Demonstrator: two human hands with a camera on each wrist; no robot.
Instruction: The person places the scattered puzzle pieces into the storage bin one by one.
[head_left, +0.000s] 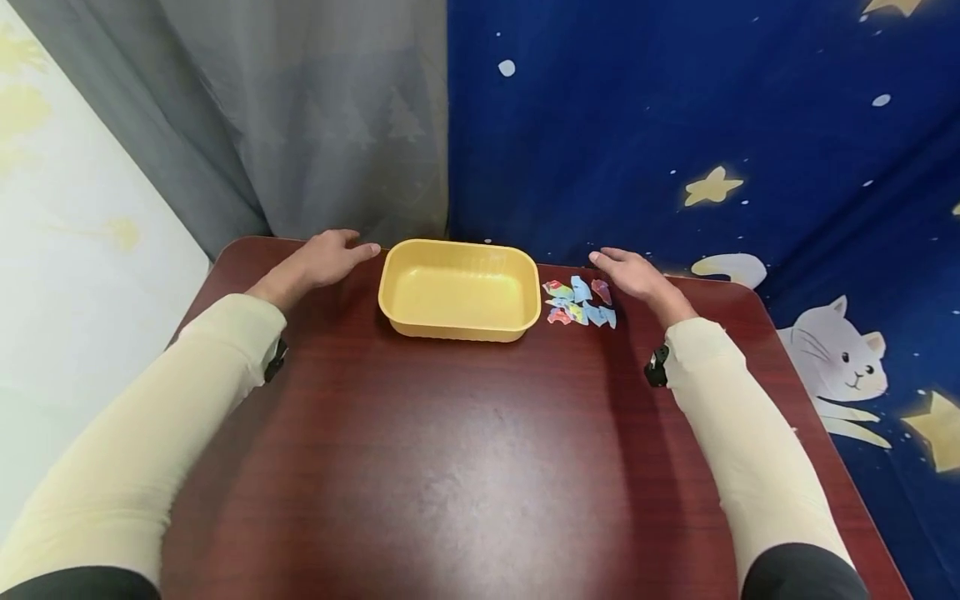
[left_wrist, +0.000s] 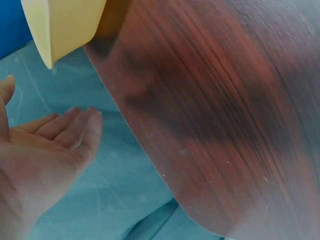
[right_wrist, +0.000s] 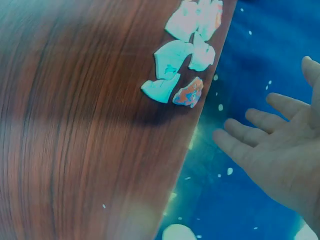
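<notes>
Yellow basin [head_left: 459,297] at twelve o'clock, we have thumbs and fingers apart, left hand [head_left: 327,257] at eleven, right hand [head_left: 633,274] at one beside colourful pieces [head_left: 581,289].

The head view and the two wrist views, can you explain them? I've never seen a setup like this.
There's no machine here: a person's bare left hand and right hand each serve as the grip. The widest picture comes from a camera worn on the head, looking forward and down. The other two come from the wrists, each looking at its own hand. On the reddish table sits a yellow container, with small colourful pieces beside it, on the right hand's side. The left hand is near the container, the right hand near the pieces. Both are open, and neither holds anything.
</notes>
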